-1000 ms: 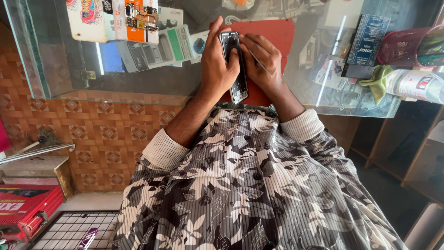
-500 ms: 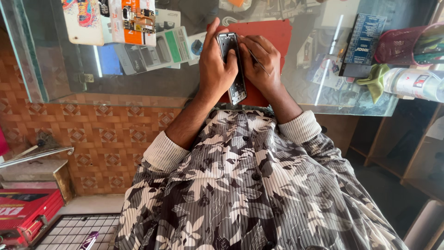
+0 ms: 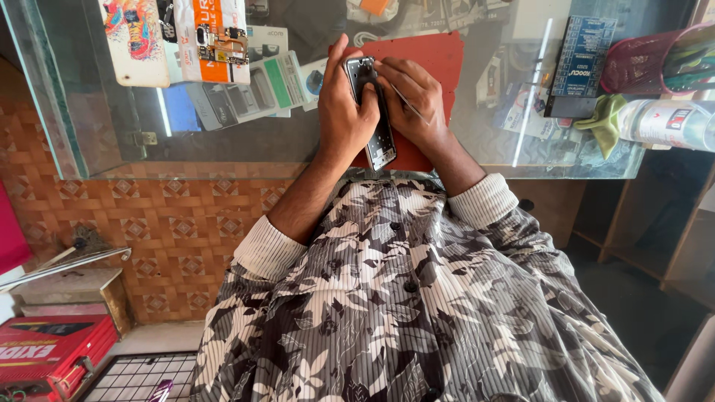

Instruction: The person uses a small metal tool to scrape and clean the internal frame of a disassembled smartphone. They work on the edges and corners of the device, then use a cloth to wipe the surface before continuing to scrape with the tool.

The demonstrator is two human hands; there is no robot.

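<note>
Opened phone point(image 3: 381, 141): lies on red mat point(image 3: 432, 56), long axis running away from the body. Left hand point(image 3: 344, 112) wraps its left edge, fingers closed. Right hand point(image 3: 413, 97), equally near, pinches thin metal tool point(image 3: 410, 104) over its upper end.

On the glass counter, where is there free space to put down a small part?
Bare glass lies left of the left hand, below the boxes. A narrower strip lies right of the right hand, between the red mat and the green cloth. The far edge and right corner are crowded.
</note>
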